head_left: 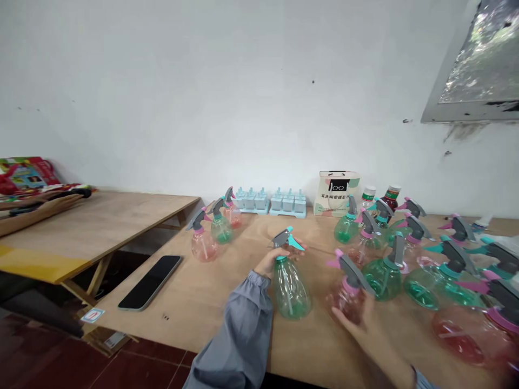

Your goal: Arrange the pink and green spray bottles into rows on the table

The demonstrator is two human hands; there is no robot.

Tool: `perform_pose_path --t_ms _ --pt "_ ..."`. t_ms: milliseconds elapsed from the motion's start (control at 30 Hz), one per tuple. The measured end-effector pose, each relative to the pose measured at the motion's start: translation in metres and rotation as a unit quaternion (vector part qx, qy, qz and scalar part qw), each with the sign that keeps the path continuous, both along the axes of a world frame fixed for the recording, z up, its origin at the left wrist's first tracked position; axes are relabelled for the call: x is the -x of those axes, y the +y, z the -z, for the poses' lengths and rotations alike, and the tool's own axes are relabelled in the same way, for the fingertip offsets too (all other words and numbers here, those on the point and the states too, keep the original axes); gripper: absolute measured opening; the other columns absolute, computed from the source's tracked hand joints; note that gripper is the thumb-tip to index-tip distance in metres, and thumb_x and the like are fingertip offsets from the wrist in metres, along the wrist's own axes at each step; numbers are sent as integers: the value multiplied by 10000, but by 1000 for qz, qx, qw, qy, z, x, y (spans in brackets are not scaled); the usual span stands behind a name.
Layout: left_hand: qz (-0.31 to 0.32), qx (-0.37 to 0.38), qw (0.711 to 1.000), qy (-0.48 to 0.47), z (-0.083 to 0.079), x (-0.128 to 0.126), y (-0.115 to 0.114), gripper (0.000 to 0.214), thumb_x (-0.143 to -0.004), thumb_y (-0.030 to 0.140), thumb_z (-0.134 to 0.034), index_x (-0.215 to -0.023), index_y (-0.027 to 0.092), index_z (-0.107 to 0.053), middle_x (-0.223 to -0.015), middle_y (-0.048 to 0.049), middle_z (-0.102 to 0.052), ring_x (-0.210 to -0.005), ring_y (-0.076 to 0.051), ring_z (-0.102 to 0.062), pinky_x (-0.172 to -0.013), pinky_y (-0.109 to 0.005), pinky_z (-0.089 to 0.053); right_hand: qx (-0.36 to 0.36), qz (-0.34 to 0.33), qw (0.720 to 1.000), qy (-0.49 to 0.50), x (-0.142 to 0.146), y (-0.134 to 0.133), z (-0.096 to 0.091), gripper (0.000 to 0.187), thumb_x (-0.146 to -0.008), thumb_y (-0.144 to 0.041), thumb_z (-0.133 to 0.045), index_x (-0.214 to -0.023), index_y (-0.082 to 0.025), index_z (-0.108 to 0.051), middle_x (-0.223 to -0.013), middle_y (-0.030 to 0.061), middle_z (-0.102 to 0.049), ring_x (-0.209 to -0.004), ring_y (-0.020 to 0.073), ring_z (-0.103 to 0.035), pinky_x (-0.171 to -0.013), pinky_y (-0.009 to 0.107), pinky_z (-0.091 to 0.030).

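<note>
My left hand [271,260] is closed around the neck of a green spray bottle [291,289] with a grey and teal trigger head, which stands upright on the wooden table [194,302]. My right hand [362,324] wraps around a pink spray bottle [347,296] with a grey and pink trigger head, just right of the green one. Both bottles rest on the table top.
Several more green and pink spray bottles [441,275] crowd the right side; three stand at the back left [213,229]. A black phone [151,282] lies near the left edge. Blue ice-pop moulds [270,201], a carton [336,193] and two small bottles line the wall. A second table [81,227] stands left.
</note>
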State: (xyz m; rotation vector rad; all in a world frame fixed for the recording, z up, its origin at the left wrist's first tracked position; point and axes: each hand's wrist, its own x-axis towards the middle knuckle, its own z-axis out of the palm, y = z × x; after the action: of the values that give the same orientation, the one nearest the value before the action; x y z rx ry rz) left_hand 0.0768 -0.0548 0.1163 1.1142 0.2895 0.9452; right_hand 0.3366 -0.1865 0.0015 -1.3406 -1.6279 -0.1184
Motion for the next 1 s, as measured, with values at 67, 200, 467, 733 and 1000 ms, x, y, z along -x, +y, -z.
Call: perform_pose_path --t_ms 67,200,467,733,1000 --pt "-23 21 999 -10 0 0 2 384 -577 266 -683 -956 208 -707 -1048 -105 -741 -1033 -309 -650 -808 -377 -464 3 -2 1000 21 14 43 -12 670 -821 -579 -647 -1323 -181 -451 -1043 132 -646 -963 312 -662 -816 478 -566" --pt "-60 46 997 -14 2 -4 6 324 -573 262 -675 -885 176 -679 -953 -92 -738 -904 -246 -662 -735 -321 -469 1 5 998 70 32 98 -24 781 -792 -662 -638 -1327 -137 -419 -1156 173 -594 -1073 333 -615 -917 515 -520" --pt "-100 66 993 -19 3 -12 5 223 -503 216 -637 -714 148 -659 -753 -49 -705 -607 -111 -523 -576 -232 -377 -40 13 996 73 36 101 -14 836 -829 -676 -607 -1416 -126 -380 -1269 201 -544 -1186 335 -550 -1012 525 -457" --pt "-98 45 994 0 6 -13 7 213 -509 230 -606 -688 134 -667 -769 -86 -700 -651 -141 -566 -628 -269 -409 -36 20 999 36 30 98 -18 833 -845 -696 -569 -1414 -114 -390 -1240 211 -574 -1144 346 -586 -971 527 -486" --pt "-116 27 992 28 8 -16 8 153 -504 253 -609 -614 149 -632 -619 -44 -642 -527 -101 -448 -554 -258 -353 -36 25 999 15 29 99 -17 845 -859 -708 -532 -1433 -111 -365 -1259 225 -570 -1168 361 -577 -974 546 -481"
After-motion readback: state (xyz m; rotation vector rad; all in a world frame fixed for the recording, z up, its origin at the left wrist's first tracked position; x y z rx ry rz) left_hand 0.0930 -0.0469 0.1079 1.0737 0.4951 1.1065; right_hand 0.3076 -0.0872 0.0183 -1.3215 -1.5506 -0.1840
